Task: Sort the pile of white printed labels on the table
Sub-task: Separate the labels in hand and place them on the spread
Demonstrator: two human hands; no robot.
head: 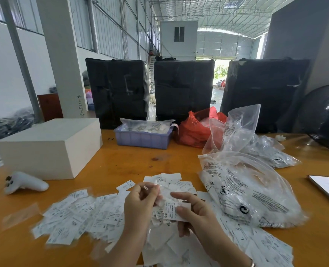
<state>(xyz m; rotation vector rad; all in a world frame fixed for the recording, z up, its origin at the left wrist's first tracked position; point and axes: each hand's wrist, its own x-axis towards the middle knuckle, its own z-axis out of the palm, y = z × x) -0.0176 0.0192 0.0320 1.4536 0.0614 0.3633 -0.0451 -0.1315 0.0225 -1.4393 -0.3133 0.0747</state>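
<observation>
**Labels held between both hands above the pile**

A small bunch of labels [176, 211] is held in the right hand [196, 214], the thumb pressed across its printed face and the fingers curled beneath; an "XS" mark can be read near the lower left corner. The left hand [140, 201] is raised just beside it, its fingertips [152, 187] pinched on what appears to be a single crumpled label, though blur keeps this from being settled. Both grips are closed on paper.

The held bunch is seen with its long axis running roughly left to right, slightly tilted, its left end toward the left hand. The loose pile [78, 214] is spread on the table [132, 158] below and to the left, with "XL", "XXL" and "S" readable among it; more labels are scattered below and to the right, beside a clear plastic bag [250, 193].

The spread to the left is nearer the left hand, so a sorted label would probably be laid down by that hand, while the bunch is kept in the right.
</observation>
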